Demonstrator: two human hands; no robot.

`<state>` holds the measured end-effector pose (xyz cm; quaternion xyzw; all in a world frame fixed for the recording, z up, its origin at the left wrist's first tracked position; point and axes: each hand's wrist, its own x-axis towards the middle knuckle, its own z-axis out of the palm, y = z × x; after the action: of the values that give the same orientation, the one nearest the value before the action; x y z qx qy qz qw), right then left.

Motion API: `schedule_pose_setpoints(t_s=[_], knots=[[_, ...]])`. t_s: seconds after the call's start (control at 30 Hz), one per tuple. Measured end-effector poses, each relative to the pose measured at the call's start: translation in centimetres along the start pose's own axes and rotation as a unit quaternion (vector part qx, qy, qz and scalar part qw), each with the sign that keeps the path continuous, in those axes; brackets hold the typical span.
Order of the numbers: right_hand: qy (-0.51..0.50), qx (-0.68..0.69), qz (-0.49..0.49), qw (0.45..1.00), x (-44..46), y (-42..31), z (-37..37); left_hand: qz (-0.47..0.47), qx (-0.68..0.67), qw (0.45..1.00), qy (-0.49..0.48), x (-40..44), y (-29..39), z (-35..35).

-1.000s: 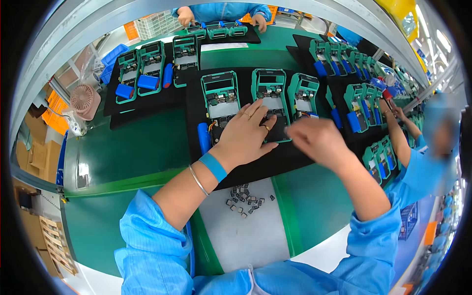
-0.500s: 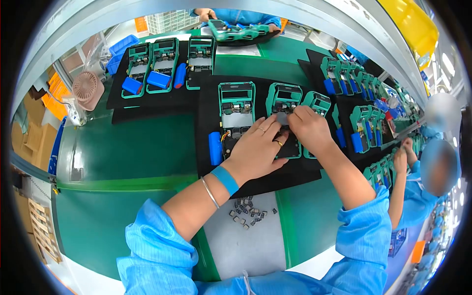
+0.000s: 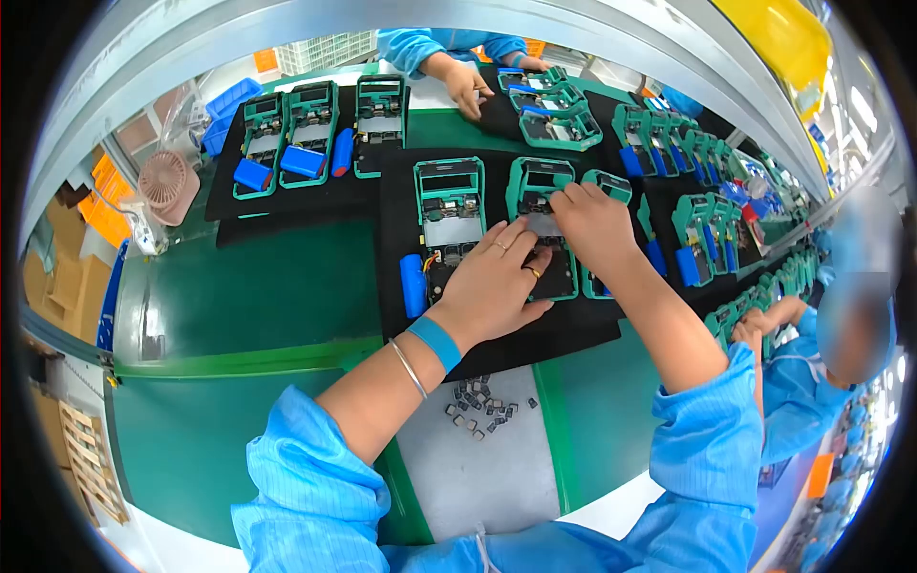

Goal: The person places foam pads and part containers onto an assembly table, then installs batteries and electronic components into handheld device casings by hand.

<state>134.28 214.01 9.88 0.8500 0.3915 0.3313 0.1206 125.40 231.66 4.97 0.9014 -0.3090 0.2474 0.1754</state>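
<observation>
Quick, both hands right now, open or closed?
Left hand: open, fingers extended over the green housing.
Right hand: fingers curled above it; can't tell whether anything is held.

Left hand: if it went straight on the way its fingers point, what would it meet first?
Probably the middle green device, which the left hand overlaps in this view; depth is unclear, so the two may be in contact.

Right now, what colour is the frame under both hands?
The frame is teal green: head view.

The hands [image 3: 489, 284] [image 3: 594, 229] hide part of the middle green casing [image 3: 542, 180].
</observation>
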Motion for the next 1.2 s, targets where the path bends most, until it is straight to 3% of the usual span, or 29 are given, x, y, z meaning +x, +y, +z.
schedule_pose_setpoints(t_s=[0.1,0.17,0.23,0.33,0.4,0.47,0.53,0.57,0.63,0.7,0.8,0.87,1.0,1.1,1.17,1.2], knots=[[0.0,0.06,0.038,0.997,-1.0,-0.1,-1.3,0.012,0.017,1.0,0.022,-0.1,-0.2,0.4],[0.07,0.189,0.089,0.975,-2.7,-1.6,-3.0,0.015,0.026,0.999,0.013,-0.1,-0.2,0.0],[0.064,0.344,0.12,0.929,-7.8,-4.8,-6.3,0.011,0.026,1.0,0.003,-0.5,-0.6,-0.2],[-0.085,0.433,0.14,0.886,-14.0,-8.2,-8.1,-0.002,0.016,1.0,-0.022,-0.8,-0.7,-0.5],[-0.097,0.466,0.098,0.874,-16.6,-9.6,-7.9,-0.009,0.026,0.999,-0.041,-0.8,-0.4,-0.7],[-0.092,0.46,0.093,0.878,-17.7,-10.7,-7.2,-0.013,0.034,0.998,-0.061,-0.6,-0.3,-1.0],[-0.095,0.39,-0.02,0.916,-17.8,-10.7,-6.7,-0.022,0.036,0.996,-0.076,-0.5,0.1,-1.5],[-0.085,0.387,-0.015,0.918,-17.9,-10.7,-6.3,-0.026,0.035,0.996,-0.076,-0.3,0.4,-1.7],[-0.088,0.35,-0.09,0.928,-17.7,-10.6,-5.7,-0.038,0.034,0.998,-0.045,0.2,1.2,-1.9],[-0.058,0.326,-0.103,0.938,-17.4,-10.7,-5.7,-0.019,0.042,0.999,0.002,1.5,2.5,-1.7],[-0.135,0.286,-0.143,0.938,-16.8,-11.1,-6.2,0.041,-0.008,0.999,0.019,4.2,5.0,-0.3],[-0.085,0.278,-0.151,0.945,-16.9,-11.7,-5.5,0.082,-0.001,0.997,0.006,6.2,6.5,1.1],[-0.115,0.235,-0.167,0.951,-16.7,-12.2,-5.4,0.071,0.068,0.995,-0.033,8.9,7.8,4.0],[-0.118,0.31,-0.141,0.933,-16.5,-10.9,-5.7,0.035,0.051,0.969,-0.24,10.4,6.9,4.1],[-0.139,0.317,-0.116,0.931,-16.6,-9.5,-6.6,0.034,0.001,0.972,-0.232,10.3,6.5,3.5],[-0.071,0.365,-0.079,0.925,-16.7,-8.5,-7.3,0.03,-0.038,0.975,-0.215,9.9,6.0,3.3]])
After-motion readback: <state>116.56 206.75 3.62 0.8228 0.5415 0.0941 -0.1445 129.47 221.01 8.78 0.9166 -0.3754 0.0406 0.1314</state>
